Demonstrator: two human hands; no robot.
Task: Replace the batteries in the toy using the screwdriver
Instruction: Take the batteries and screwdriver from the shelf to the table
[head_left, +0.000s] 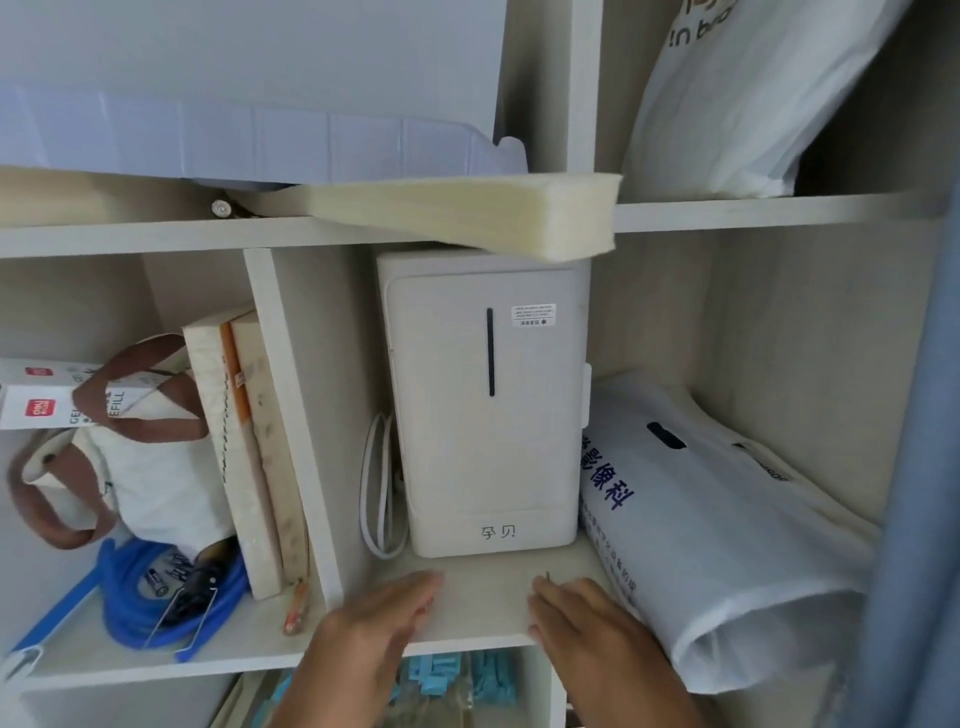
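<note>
While both hands (374, 618) (582, 618) rest flat and empty, a white appliance (485, 405) blocks the shelf (483, 603).

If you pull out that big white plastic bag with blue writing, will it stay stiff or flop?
The white plastic bag with blue writing would probably flop: it already sags and creases against the shelf. Its bulging shape suggests something inside, so it may feel weighty. The smooth plastic could be slippery.

Two hands (363, 629), two bags (727, 519) (white)

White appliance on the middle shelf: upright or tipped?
Upright. The white appliance stands on its base on the shelf, its vertical slot and bottom logo reading straight, behind both open hands.
</note>
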